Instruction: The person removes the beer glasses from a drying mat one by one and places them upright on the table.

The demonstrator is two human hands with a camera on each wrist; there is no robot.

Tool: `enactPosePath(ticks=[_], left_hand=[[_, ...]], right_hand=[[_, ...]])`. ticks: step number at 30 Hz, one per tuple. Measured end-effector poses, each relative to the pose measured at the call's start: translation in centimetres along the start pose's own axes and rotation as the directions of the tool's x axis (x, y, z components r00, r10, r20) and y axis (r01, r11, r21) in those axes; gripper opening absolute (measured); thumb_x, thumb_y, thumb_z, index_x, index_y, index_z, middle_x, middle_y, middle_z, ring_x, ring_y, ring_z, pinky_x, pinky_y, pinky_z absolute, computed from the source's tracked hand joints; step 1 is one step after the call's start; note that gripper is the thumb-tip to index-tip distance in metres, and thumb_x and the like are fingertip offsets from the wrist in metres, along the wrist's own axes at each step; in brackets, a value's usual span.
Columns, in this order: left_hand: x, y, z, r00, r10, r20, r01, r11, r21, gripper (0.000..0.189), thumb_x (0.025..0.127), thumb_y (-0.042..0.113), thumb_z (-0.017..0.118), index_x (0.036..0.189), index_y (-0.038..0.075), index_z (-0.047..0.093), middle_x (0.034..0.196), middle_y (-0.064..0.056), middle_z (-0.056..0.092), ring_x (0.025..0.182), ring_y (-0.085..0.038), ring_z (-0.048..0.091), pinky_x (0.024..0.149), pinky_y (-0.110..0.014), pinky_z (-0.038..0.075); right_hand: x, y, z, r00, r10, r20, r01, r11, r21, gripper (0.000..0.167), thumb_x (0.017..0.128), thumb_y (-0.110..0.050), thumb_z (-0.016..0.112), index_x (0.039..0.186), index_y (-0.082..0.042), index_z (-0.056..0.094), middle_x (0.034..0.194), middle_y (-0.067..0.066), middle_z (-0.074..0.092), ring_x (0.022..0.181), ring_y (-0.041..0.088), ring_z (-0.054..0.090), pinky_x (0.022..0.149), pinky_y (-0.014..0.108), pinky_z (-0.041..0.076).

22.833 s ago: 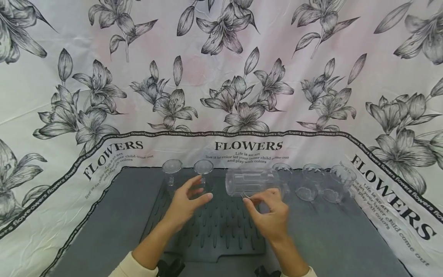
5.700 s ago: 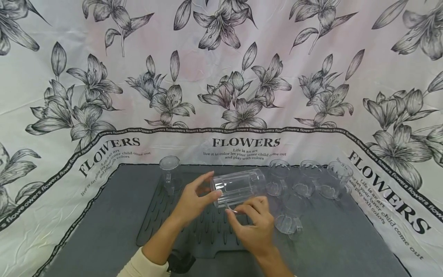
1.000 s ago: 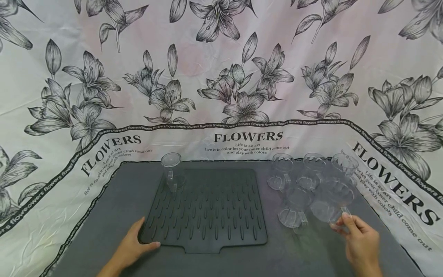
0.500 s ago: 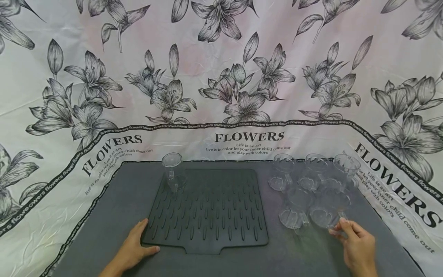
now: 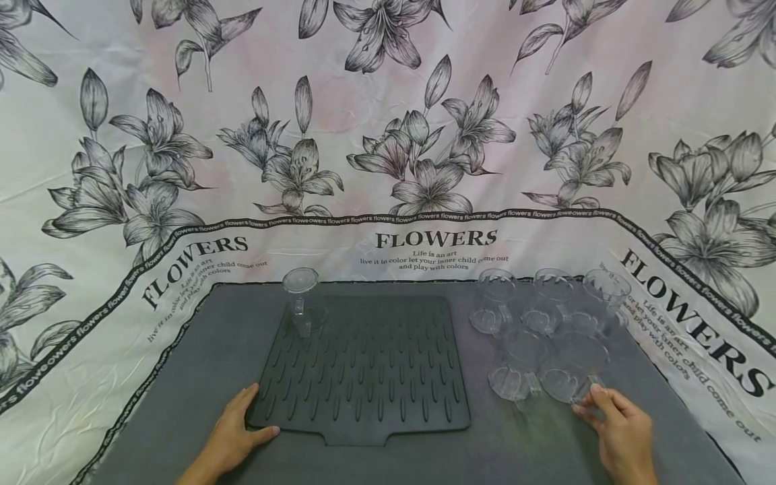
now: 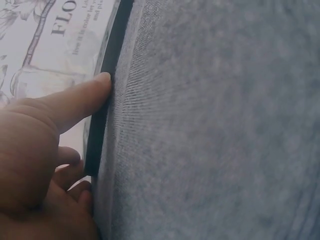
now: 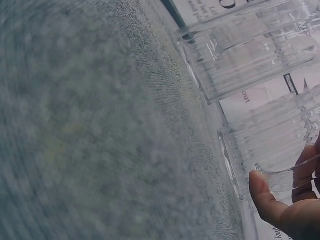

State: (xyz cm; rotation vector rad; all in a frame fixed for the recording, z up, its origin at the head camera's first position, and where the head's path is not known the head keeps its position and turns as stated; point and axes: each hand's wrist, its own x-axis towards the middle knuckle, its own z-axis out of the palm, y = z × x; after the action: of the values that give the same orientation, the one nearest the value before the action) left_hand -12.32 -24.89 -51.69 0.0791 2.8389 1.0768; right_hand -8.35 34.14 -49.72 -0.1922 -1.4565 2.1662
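Observation:
In the head view my right hand (image 5: 618, 428) pinches the handle of a clear mug (image 5: 570, 364) standing on the table in the front row at right. The right wrist view shows thumb and fingers around that mug's curved handle (image 7: 280, 171). Another clear mug (image 5: 515, 367) stands close on its left. My left hand (image 5: 227, 431) touches the front left corner of the dark ridged mat (image 5: 364, 377), its thumb along the front edge. In the left wrist view the thumb meets the mat's dark edge (image 6: 107, 105); the other fingers are partly hidden.
One clear mug (image 5: 301, 300) stands upside down or lidded, I cannot tell which, on the mat's back left corner. Behind the held mug is a back row of clear mugs (image 5: 494, 300) along the table's far edge. A flower-printed cloth (image 5: 436, 249) hangs behind the grey table (image 5: 182, 377).
The mug in my right hand has come slightly left and towards me, near its neighbour. Earlier, both hands held a mug over the mat. My left hand has since gone to the mat's corner.

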Motion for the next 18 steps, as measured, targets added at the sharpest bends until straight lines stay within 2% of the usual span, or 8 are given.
enactPosePath(ticks=[4, 6, 9, 11, 14, 18], left_hand=[[0.0, -0.1, -0.1, 1.000, -0.018, 0.005, 0.018, 1.000, 0.000, 0.104, 0.072, 0.039, 0.084, 0.143, -0.014, 0.030, 0.145, -0.038, 0.026, 0.133, -0.054, 0.022, 0.101, -0.066, 0.026], [0.0, -0.1, -0.1, 1.000, -0.025, 0.006, 0.025, 1.000, 0.000, 0.104, 0.073, 0.040, 0.084, 0.143, -0.013, 0.030, 0.145, -0.038, 0.025, 0.133, -0.054, 0.021, 0.101, -0.066, 0.026], [0.0, -0.2, 0.0, 0.999, -0.036, 0.012, 0.036, 0.999, -0.005, 0.105, 0.073, 0.041, 0.084, 0.144, -0.012, 0.030, 0.146, -0.038, 0.025, 0.133, -0.054, 0.021, 0.101, -0.066, 0.026], [0.0, -0.2, 0.0, 0.999, -0.042, 0.013, 0.042, 0.999, -0.007, 0.105, 0.072, 0.042, 0.084, 0.145, -0.012, 0.030, 0.146, -0.038, 0.025, 0.133, -0.054, 0.021, 0.101, -0.065, 0.026], [0.1, -0.2, 0.0, 0.999, -0.040, 0.003, 0.040, 0.999, -0.008, 0.105, 0.072, 0.043, 0.084, 0.144, -0.011, 0.030, 0.145, -0.038, 0.025, 0.133, -0.054, 0.022, 0.101, -0.065, 0.027], [0.2, -0.3, 0.0, 1.000, -0.014, -0.024, 0.014, 1.000, -0.004, 0.103, 0.071, 0.040, 0.085, 0.143, -0.011, 0.033, 0.144, -0.036, 0.030, 0.132, -0.053, 0.025, 0.101, -0.065, 0.028]], right_hand=[[0.0, 0.0, 0.1, 1.000, -0.001, 0.017, 0.001, 1.000, -0.007, 0.022, 0.095, 0.003, 0.058, 0.077, 0.014, 0.063, 0.072, 0.010, 0.063, 0.072, 0.016, 0.063, 0.061, 0.032, 0.058], [0.0, -0.2, 0.2, 1.000, 0.016, -0.008, -0.016, 0.999, -0.043, 0.022, 0.096, -0.001, 0.058, 0.079, 0.012, 0.063, 0.073, 0.009, 0.065, 0.072, 0.016, 0.063, 0.061, 0.031, 0.057], [-0.1, -0.5, 0.4, 0.991, 0.036, -0.125, -0.057, 0.984, -0.169, 0.019, 0.095, -0.010, 0.063, 0.086, 0.007, 0.063, 0.073, 0.005, 0.067, 0.072, 0.013, 0.063, 0.059, 0.026, 0.056], [0.0, -0.8, 0.7, 0.974, 0.025, -0.227, -0.085, 0.963, -0.258, 0.017, 0.093, -0.015, 0.066, 0.092, 0.002, 0.063, 0.074, -0.001, 0.067, 0.072, 0.009, 0.062, 0.057, 0.020, 0.053], [0.0, -1.4, 1.0, 0.938, -0.055, -0.343, -0.080, 0.927, -0.366, 0.015, 0.090, -0.016, 0.070, 0.098, -0.005, 0.064, 0.075, -0.007, 0.065, 0.069, 0.005, 0.059, 0.054, 0.013, 0.046], [-0.2, -2.7, 1.6, 0.899, -0.222, -0.378, -0.016, 0.845, -0.534, 0.009, 0.091, -0.015, 0.068, 0.099, -0.014, 0.064, 0.079, -0.012, 0.059, 0.071, 0.002, 0.053, 0.062, 0.011, 0.039]])
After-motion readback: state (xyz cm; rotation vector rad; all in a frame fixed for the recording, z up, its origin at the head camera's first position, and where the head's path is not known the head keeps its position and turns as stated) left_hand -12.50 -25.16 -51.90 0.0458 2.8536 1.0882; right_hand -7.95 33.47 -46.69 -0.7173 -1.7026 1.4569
